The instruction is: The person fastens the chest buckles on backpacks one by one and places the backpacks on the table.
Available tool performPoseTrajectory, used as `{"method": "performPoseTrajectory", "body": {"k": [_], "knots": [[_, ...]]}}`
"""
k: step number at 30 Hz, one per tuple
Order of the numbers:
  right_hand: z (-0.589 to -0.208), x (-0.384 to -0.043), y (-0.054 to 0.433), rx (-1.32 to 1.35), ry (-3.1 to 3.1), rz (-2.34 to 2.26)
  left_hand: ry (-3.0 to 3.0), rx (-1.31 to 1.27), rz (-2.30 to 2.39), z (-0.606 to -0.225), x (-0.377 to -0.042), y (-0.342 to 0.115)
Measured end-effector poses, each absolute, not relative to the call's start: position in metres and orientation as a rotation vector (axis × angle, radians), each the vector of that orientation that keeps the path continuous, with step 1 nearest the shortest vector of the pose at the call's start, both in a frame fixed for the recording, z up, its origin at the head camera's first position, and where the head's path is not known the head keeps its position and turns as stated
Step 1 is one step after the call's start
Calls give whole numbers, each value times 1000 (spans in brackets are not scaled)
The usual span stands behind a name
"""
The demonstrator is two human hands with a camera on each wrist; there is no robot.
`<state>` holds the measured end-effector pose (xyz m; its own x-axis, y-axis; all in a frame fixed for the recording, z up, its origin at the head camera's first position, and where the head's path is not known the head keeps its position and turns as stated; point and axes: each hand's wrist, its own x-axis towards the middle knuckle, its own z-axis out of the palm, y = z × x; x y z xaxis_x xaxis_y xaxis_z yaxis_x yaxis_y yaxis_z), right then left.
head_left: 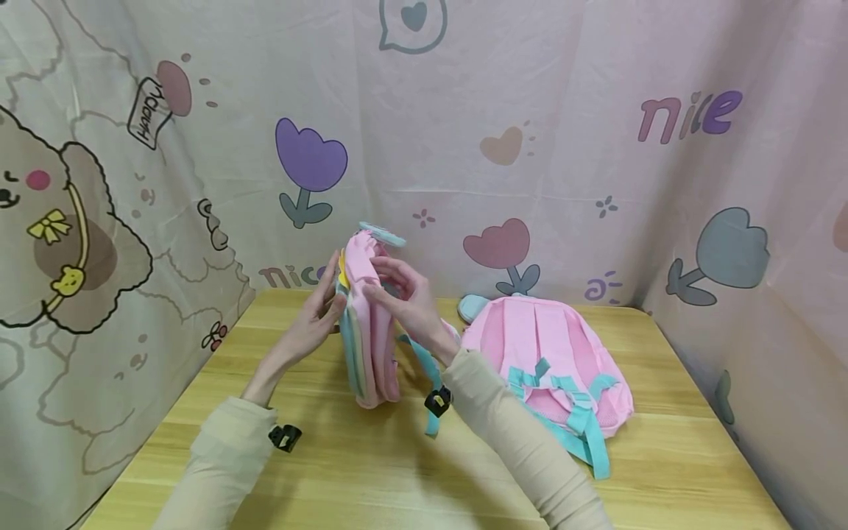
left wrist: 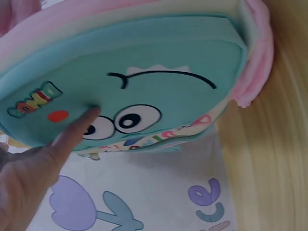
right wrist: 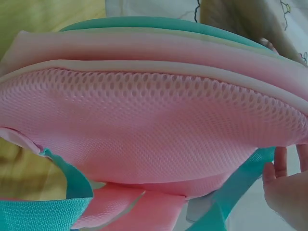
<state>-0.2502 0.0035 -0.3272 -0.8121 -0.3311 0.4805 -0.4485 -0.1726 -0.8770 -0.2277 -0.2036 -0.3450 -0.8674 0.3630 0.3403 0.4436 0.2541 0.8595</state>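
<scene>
Now the head view shows me two backpacks: the flat backpack [head_left: 555, 331] near the table's [head_left: 344, 478] far right corner, and the upright backpack [head_left: 367, 331], long axis near vertical, between one left hand [head_left: 311, 320] and one right hand [head_left: 417, 298], which pinches its edge. Left wrist: a straight finger [left wrist: 72, 134] presses the teal front [left wrist: 168, 96]. Right wrist: fingertips [right wrist: 280, 156] meet its side.

Large word "nice" [head_left: 690, 116] on the curtain [head_left: 437, 96], above and right of the upright backpack [head_left: 368, 335], smaller "nice" [head_left: 289, 277], partly covered, just left of the backpack, upside-down letters [left wrist: 36, 99], seemingly "DINO", on the backpack's front, slanted tag lettering [head_left: 149, 112], hard to read, up and left of the backpack.
</scene>
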Motion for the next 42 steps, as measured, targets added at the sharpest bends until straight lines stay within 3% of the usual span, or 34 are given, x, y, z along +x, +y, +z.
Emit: {"method": "performPoseTrajectory", "body": {"k": [19, 30, 42], "knots": [[-338, -241, 0, 1129, -2315, 1712, -2528, -531, -1460, -315, -217, -211], [-364, -243, 4, 1160, -2462, 1579, -2568, -286, -1430, -309, -209, -223], [-392, -243, 3, 1217, -2479, 1603, -2518, -208, -1417, -313, -203, -235]]}}
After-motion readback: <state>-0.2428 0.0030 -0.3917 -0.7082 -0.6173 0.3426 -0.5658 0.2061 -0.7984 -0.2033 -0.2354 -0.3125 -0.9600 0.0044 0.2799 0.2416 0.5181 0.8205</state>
